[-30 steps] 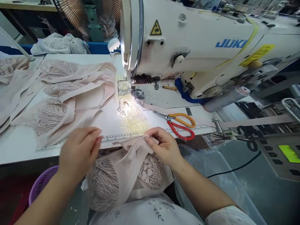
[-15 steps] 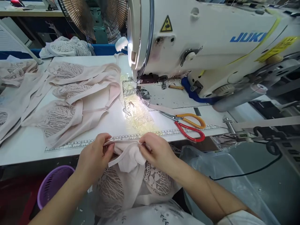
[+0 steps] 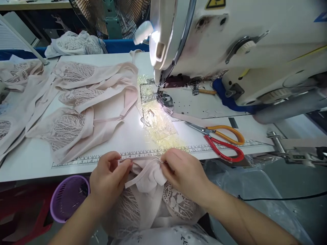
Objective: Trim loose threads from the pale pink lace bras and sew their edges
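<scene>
A pale pink lace bra (image 3: 150, 195) hangs over my lap, its upper edge stretched between both hands at the front edge of the table. My left hand (image 3: 109, 177) pinches one end of that edge between thumb and fingers. The other end is gripped by my right hand (image 3: 182, 172), with the fingertips folded over the fabric. Just beyond the hands runs a printed ruler strip (image 3: 94, 159) along the table edge. Scissors (image 3: 222, 137) with one orange and one red handle lie to the right, blades towards the sewing machine (image 3: 204, 44).
More lace bras (image 3: 68, 126) are spread on the left of the white table (image 3: 28, 166). A fan (image 3: 112, 20) stands behind. Below the table are a purple basket (image 3: 63, 200) and a clear plastic bin (image 3: 245, 187). A narrow pink band (image 3: 186, 118) runs beside the machine's needle.
My view has shifted closer to the machine. The left hand's index finger and thumb have moved inward along the bra's edge; the right hand keeps its grip.
</scene>
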`<act>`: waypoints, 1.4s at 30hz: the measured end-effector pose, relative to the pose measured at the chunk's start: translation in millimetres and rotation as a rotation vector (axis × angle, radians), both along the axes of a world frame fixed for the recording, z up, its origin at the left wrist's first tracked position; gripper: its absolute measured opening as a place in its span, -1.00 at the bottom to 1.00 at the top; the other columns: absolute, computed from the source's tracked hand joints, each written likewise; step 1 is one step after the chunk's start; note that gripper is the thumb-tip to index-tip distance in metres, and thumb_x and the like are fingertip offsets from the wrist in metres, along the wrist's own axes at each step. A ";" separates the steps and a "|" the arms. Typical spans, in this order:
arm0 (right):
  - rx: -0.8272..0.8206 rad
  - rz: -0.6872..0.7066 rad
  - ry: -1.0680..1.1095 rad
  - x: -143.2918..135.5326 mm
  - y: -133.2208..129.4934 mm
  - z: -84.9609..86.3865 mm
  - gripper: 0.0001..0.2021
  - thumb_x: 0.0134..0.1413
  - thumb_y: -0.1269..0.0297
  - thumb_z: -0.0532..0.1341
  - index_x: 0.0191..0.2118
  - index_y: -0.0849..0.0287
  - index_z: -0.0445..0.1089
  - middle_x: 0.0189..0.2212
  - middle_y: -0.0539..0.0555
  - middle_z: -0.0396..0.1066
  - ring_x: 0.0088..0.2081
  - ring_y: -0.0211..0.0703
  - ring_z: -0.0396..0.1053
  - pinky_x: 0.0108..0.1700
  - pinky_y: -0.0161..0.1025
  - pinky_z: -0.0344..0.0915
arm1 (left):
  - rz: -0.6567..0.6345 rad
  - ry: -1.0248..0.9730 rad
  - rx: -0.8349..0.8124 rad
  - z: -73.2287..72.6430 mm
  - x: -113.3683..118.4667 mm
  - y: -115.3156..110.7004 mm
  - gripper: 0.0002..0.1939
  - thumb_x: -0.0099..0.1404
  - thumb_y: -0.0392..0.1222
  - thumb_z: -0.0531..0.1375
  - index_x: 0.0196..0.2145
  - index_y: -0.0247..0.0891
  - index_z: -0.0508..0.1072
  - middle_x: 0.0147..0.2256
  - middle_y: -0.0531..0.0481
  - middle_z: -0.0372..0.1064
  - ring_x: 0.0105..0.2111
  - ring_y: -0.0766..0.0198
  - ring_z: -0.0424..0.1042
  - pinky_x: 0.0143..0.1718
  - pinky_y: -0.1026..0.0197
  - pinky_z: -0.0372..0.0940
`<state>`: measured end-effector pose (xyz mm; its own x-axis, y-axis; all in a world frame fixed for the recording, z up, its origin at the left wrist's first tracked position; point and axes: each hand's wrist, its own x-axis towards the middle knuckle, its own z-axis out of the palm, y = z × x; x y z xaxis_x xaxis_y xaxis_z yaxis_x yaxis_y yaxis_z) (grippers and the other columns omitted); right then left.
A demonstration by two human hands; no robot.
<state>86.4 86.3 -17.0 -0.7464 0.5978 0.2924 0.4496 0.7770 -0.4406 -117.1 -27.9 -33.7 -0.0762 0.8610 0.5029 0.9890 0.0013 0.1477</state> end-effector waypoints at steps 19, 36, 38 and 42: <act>-0.369 0.014 -0.028 -9.6 21.9 19.3 -0.94 0.02 0.41 0.17 -0.34 0.14 0.34 -0.38 0.06 0.42 -0.36 -0.14 0.35 -0.40 -0.24 0.25 | -0.286 0.203 -0.128 15.2 -5.5 -12.7 -0.64 0.22 -0.23 0.24 -0.01 -0.25 0.42 -0.07 -0.19 0.46 -0.17 0.00 0.38 -0.16 -0.08 0.30; 0.196 0.279 0.115 21.8 35.7 2.6 -0.83 0.10 0.54 0.09 -0.38 0.22 0.39 -0.17 0.10 0.49 -0.16 -0.11 0.37 -0.17 -0.16 0.34 | -0.305 0.112 -0.068 -3.4 -18.0 -15.7 -0.55 0.23 -0.19 0.23 0.09 -0.18 0.37 0.01 -0.13 0.42 -0.15 0.00 0.40 -0.11 -0.10 0.32; 0.205 0.304 0.133 20.7 37.2 1.4 -0.84 0.11 0.54 0.08 -0.38 0.22 0.37 -0.20 0.06 0.51 -0.18 -0.14 0.38 -0.18 -0.18 0.34 | -0.295 0.113 -0.079 -3.3 -17.7 -15.8 -0.48 0.20 -0.24 0.26 0.13 -0.15 0.34 0.02 -0.12 0.41 -0.14 0.00 0.40 -0.08 -0.10 0.31; 0.172 0.294 0.112 19.6 39.5 1.5 -0.84 0.08 0.54 0.07 -0.34 0.22 0.37 -0.19 0.07 0.51 -0.18 -0.15 0.38 -0.19 -0.19 0.33 | -0.292 0.114 -0.073 -2.0 -15.4 -14.9 -0.38 0.20 -0.25 0.26 0.21 -0.12 0.23 0.03 -0.12 0.41 -0.13 0.00 0.41 -0.06 -0.11 0.31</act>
<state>105.9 125.9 -15.5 -0.8369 0.2971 0.4598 0.1519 0.9330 -0.3263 -132.5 -42.8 -35.7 0.2327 0.8725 0.4297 0.9594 -0.2784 0.0457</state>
